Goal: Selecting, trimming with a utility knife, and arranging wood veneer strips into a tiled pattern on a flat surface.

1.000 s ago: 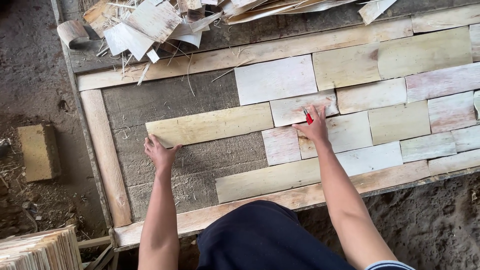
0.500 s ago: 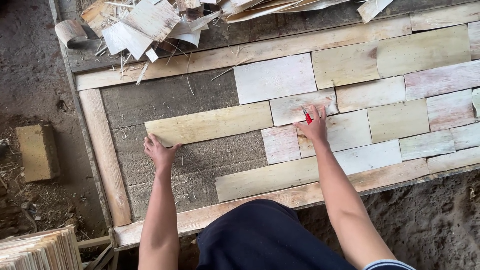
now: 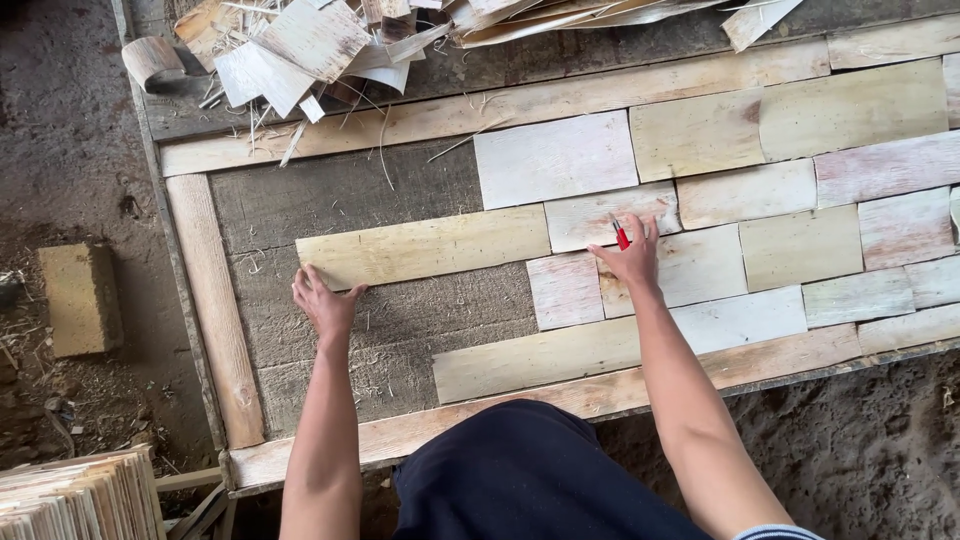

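**Head view: two hands on veneer pieces inside a wooden frame**

Head camera looks straight down on a rough grey table (image 3: 350, 190) edged by a pale wooden frame (image 3: 215, 310). The left hand (image 3: 322, 303) lies flat with fingers spread, its fingertips touching the lower left corner of a long yellowish veneer strip (image 3: 425, 247) that lies across the bare part of the table. The right hand (image 3: 632, 258) rests palm down on the laid pieces, fingers loosely spread, with a small red tool (image 3: 621, 236) pinched between them; what kind of tool it is cannot be made out. Under and around this hand, pale rectangular veneer pieces (image 3: 800, 190) sit edge to edge in rows, filling the right part of the frame. Another long strip (image 3: 530, 358) lies along the near rail. Beyond the far rail, a heap of loose offcuts (image 3: 300, 50) is piled. On the dirt floor to the left sits a yellowish block (image 3: 80, 298), and a stack of thin sheets (image 3: 75, 495) shows at the lower left corner.
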